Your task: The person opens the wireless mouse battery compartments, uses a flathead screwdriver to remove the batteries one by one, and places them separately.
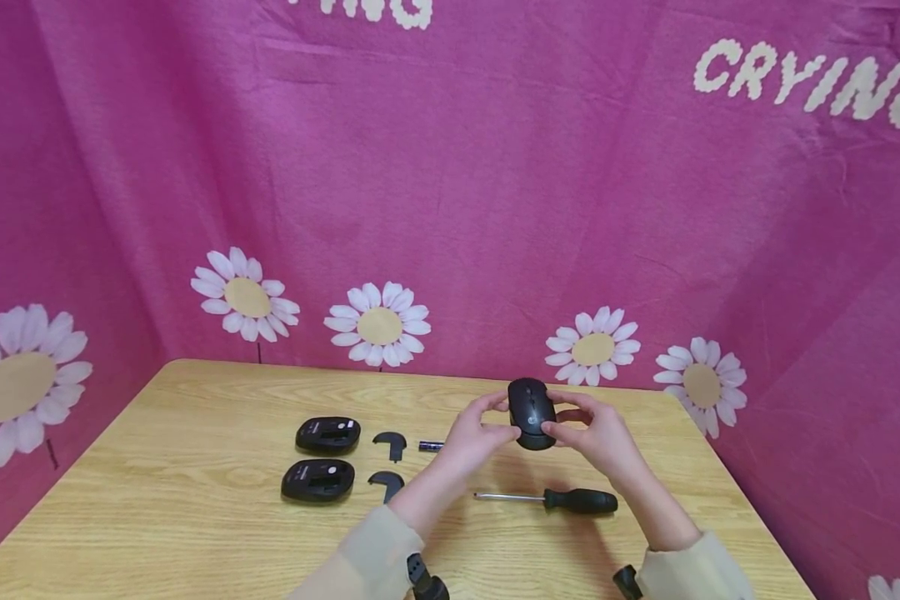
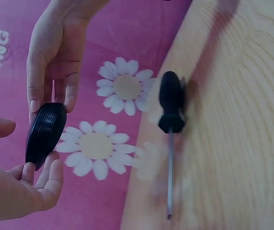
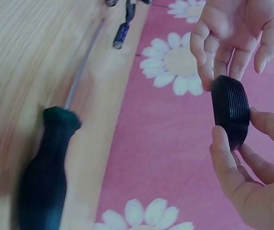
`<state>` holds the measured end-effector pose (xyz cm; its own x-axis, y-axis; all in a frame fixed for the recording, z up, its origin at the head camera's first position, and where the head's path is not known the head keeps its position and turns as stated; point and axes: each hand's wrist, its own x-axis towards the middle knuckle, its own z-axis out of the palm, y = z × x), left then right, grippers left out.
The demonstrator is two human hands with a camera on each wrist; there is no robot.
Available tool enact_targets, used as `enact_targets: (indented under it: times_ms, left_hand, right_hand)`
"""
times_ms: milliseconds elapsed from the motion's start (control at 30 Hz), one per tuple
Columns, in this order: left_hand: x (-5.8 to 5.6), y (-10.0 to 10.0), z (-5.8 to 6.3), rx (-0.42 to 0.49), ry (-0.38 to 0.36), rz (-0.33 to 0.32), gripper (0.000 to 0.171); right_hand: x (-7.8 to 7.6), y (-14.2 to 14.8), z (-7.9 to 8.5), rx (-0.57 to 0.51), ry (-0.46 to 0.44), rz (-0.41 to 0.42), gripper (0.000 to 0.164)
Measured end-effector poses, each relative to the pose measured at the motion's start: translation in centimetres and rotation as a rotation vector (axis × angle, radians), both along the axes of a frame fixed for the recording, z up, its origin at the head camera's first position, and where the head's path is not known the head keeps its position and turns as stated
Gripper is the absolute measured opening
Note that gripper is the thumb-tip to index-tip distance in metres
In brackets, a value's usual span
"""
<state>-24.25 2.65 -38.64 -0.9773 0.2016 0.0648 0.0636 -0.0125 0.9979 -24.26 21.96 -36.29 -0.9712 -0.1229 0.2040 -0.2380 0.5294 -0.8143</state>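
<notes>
A black computer mouse (image 1: 532,411) is held up above the table by both hands, its buttoned top towards the head camera. My right hand (image 1: 596,433) grips its right side, thumb on the top shell. On the opposite side my left hand (image 1: 474,435) holds it by the fingertips. The left wrist view shows the left thumb (image 2: 0,128) raised off the mouse. Ridges run along the mouse's side (image 3: 234,112) in the right wrist view. Below the hands, a black-handled screwdriver (image 1: 581,501) lies on the table.
Two more mice (image 1: 328,434) lie upside down on the left of the wooden table (image 1: 195,475), their battery slots uncovered. Beside them are two dark curved covers (image 1: 391,444). A battery (image 1: 431,447) lies near the left hand. Behind the table hangs a pink curtain (image 1: 457,208).
</notes>
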Motion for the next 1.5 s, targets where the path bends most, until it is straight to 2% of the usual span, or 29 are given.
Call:
enact_targets:
  times_ms: [233,400,533,733,1000,1167,1333,1500]
  left_hand:
    - [0.9,-1.3,1.9,0.001,0.058,-0.024,0.055]
    - [1.4,-2.4,2.8,-0.013,0.075,-0.049,0.054]
    - [2.0,-3.3,3.4,-0.033,0.108,-0.059,0.052]
    - [2.7,-4.6,4.4,-0.1,0.166,-0.041,0.048]
    - [4.0,-6.4,4.9,-0.085,0.19,-0.041,0.047]
    - [4.8,-7.4,4.8,-0.076,0.213,-0.041,0.049]
    - [5.5,-8.2,4.5,-0.083,0.223,-0.045,0.05]
    - [6.2,-9.2,4.1,-0.104,0.194,-0.04,0.05]
  right_hand:
    - [1.0,-0.8,1.3,0.043,0.115,-0.022,0.049]
    - [1.7,-1.4,2.0,0.05,0.182,-0.025,0.048]
    - [2.3,-2.0,2.4,0.02,0.201,-0.016,0.047]
    - [3.3,-3.0,2.9,-0.028,0.212,-0.01,0.047]
    - [4.3,-4.5,3.3,-0.112,0.254,0.054,0.049]
    - [4.7,-5.4,3.1,-0.182,0.276,0.112,0.048]
    - [5.1,-6.1,2.3,-0.222,0.266,0.143,0.045]
    - [5.4,-6.8,1.7,-0.274,0.234,0.189,0.043]
